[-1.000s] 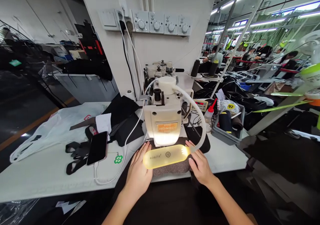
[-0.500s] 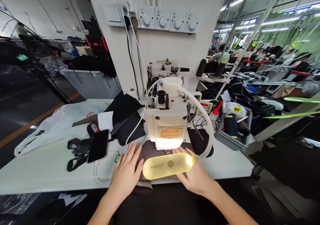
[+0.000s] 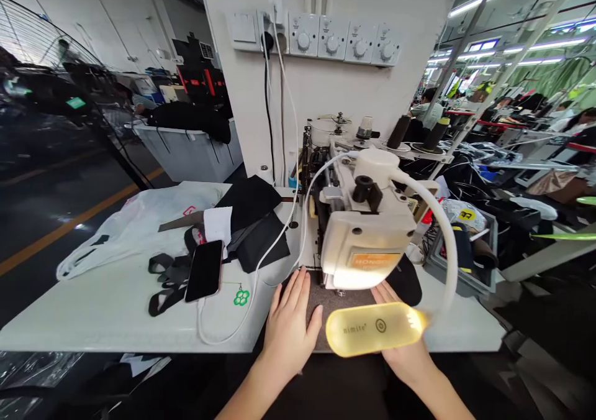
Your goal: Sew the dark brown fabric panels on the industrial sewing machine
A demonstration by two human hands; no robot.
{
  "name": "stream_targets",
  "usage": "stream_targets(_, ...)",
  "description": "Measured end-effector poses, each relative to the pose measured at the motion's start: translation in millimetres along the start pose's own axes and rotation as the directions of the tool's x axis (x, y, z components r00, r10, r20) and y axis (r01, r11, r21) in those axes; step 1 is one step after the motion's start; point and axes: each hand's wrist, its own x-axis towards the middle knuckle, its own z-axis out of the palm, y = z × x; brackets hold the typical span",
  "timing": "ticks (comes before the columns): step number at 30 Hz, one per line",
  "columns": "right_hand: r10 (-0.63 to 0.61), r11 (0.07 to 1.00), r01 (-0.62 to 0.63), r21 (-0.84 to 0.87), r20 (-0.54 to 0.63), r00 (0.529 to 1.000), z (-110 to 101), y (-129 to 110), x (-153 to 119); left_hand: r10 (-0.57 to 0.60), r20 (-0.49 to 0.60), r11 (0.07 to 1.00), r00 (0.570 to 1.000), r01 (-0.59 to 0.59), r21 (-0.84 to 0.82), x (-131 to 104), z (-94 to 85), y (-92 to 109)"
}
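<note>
My left hand (image 3: 289, 324) lies flat on a dark brown cloth (image 3: 322, 303), left of the needle area. Its fingers are stretched out and the thumb stands apart. On the other side of the needle, my right hand (image 3: 406, 356) rests on the same cloth with fingers stretched forward. A glowing yellow lamp (image 3: 372, 329) covers much of that hand. The white sewing machine (image 3: 363, 249) stands over the cloth, and its light shines down beside the presser foot (image 3: 341, 292). The cloth's near part hangs over the table edge toward me.
On the table's left lie a phone (image 3: 205, 271) with a white cable, grey straps (image 3: 164, 283), black cloth pieces (image 3: 261, 221), a green charm (image 3: 241, 297) and a plastic bag (image 3: 139, 227). A grey bin (image 3: 487, 264) with spools stands at right.
The view has swung left, so the scene sits farther right. My left hand has come closer to the needle area, uncovering the green charm. Both hands remain on the cloth.
</note>
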Motion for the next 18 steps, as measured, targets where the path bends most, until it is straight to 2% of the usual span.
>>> stream_targets(5,-0.077,0.995,0.075,-0.063,-0.02,0.997,5,12,4,-0.032,0.035,0.999,0.999,0.032,0.013,5,0.6,-6)
stream_targets(9,-0.081,0.993,0.078,-0.091,-0.025,0.996,2,12,3,-0.028,0.018,0.999,0.999,0.027,0.023,2,1.2,-8)
stream_targets(18,-0.182,0.942,0.156,-0.296,-0.062,0.981,7,19,7,0.021,-0.014,0.997,1.0,-0.019,0.08,-1,1.5,-12)
